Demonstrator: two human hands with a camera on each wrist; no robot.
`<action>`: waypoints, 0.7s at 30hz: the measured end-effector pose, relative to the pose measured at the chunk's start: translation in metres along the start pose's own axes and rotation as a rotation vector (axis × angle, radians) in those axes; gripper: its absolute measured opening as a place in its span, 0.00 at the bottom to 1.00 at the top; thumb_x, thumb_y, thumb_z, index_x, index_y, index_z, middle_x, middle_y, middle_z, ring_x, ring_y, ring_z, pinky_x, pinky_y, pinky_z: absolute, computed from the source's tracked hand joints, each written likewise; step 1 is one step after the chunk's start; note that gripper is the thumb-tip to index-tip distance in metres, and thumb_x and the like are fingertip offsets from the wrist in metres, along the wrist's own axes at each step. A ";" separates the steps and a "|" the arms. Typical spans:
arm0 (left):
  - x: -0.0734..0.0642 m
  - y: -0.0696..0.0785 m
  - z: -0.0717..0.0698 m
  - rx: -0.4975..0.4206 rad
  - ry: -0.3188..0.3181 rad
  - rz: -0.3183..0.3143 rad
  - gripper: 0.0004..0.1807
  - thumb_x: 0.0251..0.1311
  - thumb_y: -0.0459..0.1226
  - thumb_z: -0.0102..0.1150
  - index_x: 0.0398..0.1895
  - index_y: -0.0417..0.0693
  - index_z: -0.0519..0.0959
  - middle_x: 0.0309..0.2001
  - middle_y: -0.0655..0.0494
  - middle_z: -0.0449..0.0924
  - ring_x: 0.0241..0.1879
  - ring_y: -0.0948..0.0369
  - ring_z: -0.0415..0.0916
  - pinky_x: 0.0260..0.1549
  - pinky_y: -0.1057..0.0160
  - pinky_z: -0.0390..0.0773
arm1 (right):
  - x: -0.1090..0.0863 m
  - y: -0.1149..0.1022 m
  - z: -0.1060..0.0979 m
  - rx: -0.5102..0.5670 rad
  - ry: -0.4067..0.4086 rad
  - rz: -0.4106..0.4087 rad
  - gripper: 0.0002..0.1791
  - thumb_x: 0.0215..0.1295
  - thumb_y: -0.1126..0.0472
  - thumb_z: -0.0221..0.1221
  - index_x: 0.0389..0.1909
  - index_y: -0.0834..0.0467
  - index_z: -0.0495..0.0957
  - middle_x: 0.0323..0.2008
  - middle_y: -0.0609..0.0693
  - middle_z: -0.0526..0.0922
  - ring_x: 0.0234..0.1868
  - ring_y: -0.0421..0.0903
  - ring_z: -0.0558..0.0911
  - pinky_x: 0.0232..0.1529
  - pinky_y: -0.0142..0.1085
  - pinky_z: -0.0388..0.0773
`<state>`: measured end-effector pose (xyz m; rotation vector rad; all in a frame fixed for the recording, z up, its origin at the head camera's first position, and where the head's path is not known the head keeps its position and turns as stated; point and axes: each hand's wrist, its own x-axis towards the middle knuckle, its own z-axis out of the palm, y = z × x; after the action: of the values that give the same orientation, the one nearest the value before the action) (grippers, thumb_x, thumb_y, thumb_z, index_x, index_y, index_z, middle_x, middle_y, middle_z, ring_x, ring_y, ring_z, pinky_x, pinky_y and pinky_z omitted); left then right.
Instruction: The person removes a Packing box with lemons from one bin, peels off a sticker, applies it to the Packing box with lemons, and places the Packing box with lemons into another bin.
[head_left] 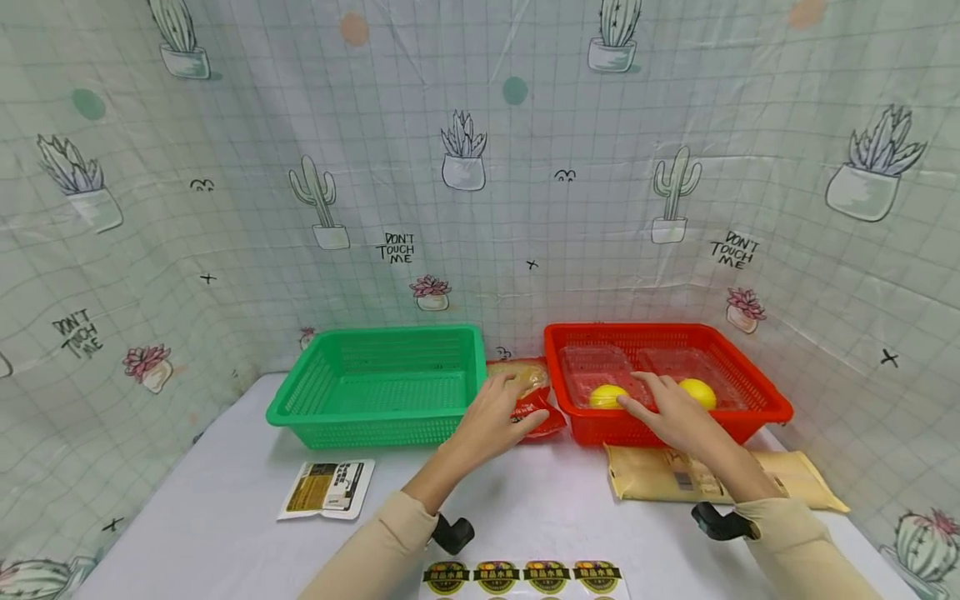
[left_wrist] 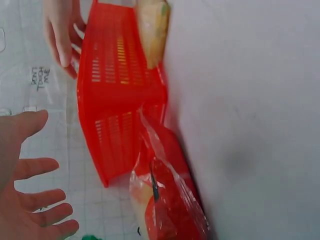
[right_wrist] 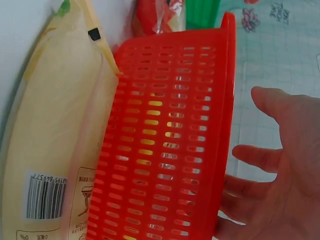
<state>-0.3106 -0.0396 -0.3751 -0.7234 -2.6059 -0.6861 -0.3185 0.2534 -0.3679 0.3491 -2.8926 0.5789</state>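
Observation:
My right hand is over the front edge of a red plastic basket, its fingers spread and slightly bent, holding nothing. In the basket lie two clear plastic boxes and two round yellow things, one left of that hand and one right of it. My left hand hovers with fingers spread, between a green basket and the red one. Behind it is a red bag with a clear front. In the right wrist view the right hand is beside the basket's rim.
A long beige package lies before the red basket. Left of centre is a small white packet with a gold panel. A sheet of round label stickers is at the near edge. A patterned cloth hangs behind and around the table.

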 end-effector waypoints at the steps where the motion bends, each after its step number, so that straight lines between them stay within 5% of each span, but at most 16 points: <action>1: 0.005 0.002 0.003 0.001 0.001 0.004 0.28 0.64 0.52 0.59 0.61 0.46 0.76 0.63 0.46 0.72 0.63 0.52 0.69 0.59 0.49 0.76 | 0.002 0.002 0.000 -0.001 -0.002 -0.002 0.44 0.67 0.35 0.53 0.70 0.65 0.60 0.63 0.73 0.68 0.62 0.70 0.70 0.55 0.67 0.71; 11: 0.043 0.020 0.025 -0.001 -0.095 -0.039 0.28 0.66 0.53 0.56 0.60 0.43 0.78 0.61 0.48 0.74 0.61 0.55 0.69 0.57 0.57 0.74 | 0.024 0.014 0.004 -0.003 -0.019 -0.035 0.38 0.68 0.42 0.56 0.65 0.68 0.66 0.59 0.73 0.73 0.58 0.69 0.73 0.55 0.65 0.72; 21: 0.070 0.040 0.038 -0.015 -0.090 -0.048 0.25 0.65 0.51 0.59 0.57 0.43 0.80 0.59 0.48 0.77 0.60 0.53 0.69 0.59 0.58 0.73 | 0.041 0.017 0.004 0.011 -0.080 -0.018 0.36 0.68 0.44 0.58 0.62 0.70 0.69 0.49 0.68 0.79 0.48 0.63 0.79 0.49 0.58 0.78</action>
<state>-0.3529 0.0381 -0.3610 -0.7135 -2.7112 -0.7031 -0.3631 0.2590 -0.3693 0.4078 -2.9606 0.5910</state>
